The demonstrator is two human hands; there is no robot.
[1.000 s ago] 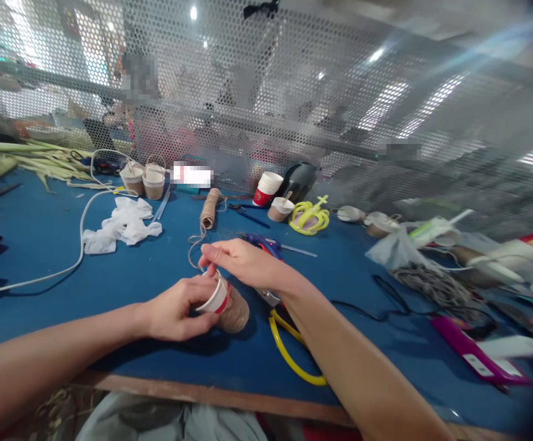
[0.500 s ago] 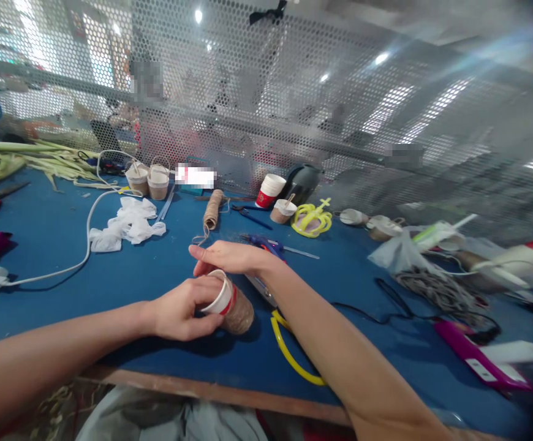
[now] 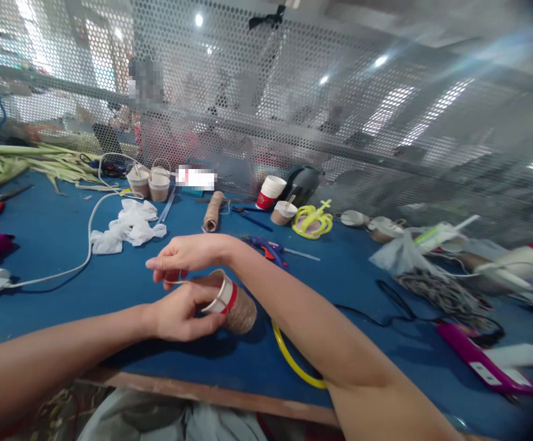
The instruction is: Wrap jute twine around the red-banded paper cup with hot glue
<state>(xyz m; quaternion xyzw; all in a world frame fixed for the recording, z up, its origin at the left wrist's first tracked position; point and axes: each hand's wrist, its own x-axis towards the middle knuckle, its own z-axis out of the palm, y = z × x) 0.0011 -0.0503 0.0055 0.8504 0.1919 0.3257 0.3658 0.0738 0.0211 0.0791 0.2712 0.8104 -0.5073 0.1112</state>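
Note:
My left hand (image 3: pixel 179 313) is wrapped round a paper cup (image 3: pixel 230 303) lying on its side on the blue table (image 3: pixel 41 245). Most of the cup is covered in wound brown twine, with a white and red band at the rim. My right hand (image 3: pixel 184 256) hovers over the cup's mouth, its fingers pinched on a strand of twine (image 3: pixel 177 282) drawn out to the left. A spool of twine (image 3: pixel 211 212) lies farther back on the table.
A blue glue gun (image 3: pixel 266 248) and yellow tube (image 3: pixel 294 361) lie beside my right arm. White cloth (image 3: pixel 126 228), a white cable (image 3: pixel 83 245), cups (image 3: pixel 149 180), a yellow crown (image 3: pixel 312 219), green leaves (image 3: pixel 22 159) and a magenta box (image 3: pixel 482 361) surround them. Perforated mesh (image 3: pixel 294 92) backs the table.
My right hand has swung left across the cup's mouth, pulling the twine with it. My left hand keeps hold of the cup, which has turned slightly.

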